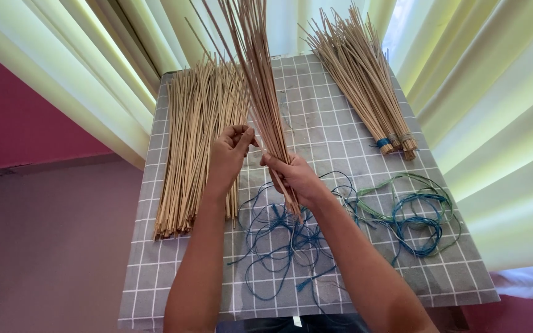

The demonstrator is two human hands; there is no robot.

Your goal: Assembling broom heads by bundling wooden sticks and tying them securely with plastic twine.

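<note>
Head view, looking down. We see the right hand [294, 176] closed around a fanned bunch of thin tan sticks [260, 80], gripping it near its lower end; the bunch rises steeply and tilts toward the top of the frame, its cut ends poking out just below the fist. The left hand [229, 154] sits just beside it, thumb and fingers pinched together against the edge of the same bunch. Both hands hover above a grey cloth with a white grid [322, 123] that covers the small table. On the cloth, left of the hands, lies a loose flat pile of long tan sticks [186, 142]. At the upper right lie tied bundles of tan sticks [365, 80], bound near their lower ends. Beneath the forearms we note tangled blue strings [279, 240], and to the right, coiled green and blue strings [414, 213].
</note>
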